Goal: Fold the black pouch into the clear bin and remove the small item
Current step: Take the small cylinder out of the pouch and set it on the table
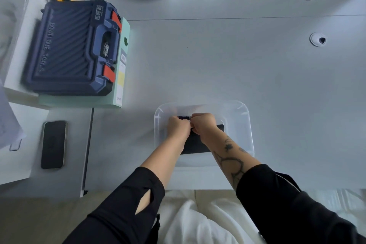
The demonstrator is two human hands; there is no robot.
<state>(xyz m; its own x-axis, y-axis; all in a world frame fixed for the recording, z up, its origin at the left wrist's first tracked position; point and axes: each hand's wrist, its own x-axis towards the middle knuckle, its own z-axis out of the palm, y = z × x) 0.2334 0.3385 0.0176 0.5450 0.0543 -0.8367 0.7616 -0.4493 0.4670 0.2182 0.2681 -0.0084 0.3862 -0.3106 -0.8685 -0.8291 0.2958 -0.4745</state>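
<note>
Starting at the left, we have our left hand (178, 128) curled inside the clear bin (242, 112), fingers closed at the near edge of a small dark item (184, 117) with a pale strip along it; just beside it, almost knuckle to knuckle, our right hand (204, 124) pinches the same spot, though what each finger actually holds is hidden under the knuckles. The black pouch (198, 144) lies flat on the bin's floor, its long axis running from left to right, stretching out under both wrists and past the right hand toward the right wall. The small item sits at the pouch's far edge, just beyond our fingertips, so we judge that lifting it out means drawing it up and away from the pouch, with both hands equally near.
</note>
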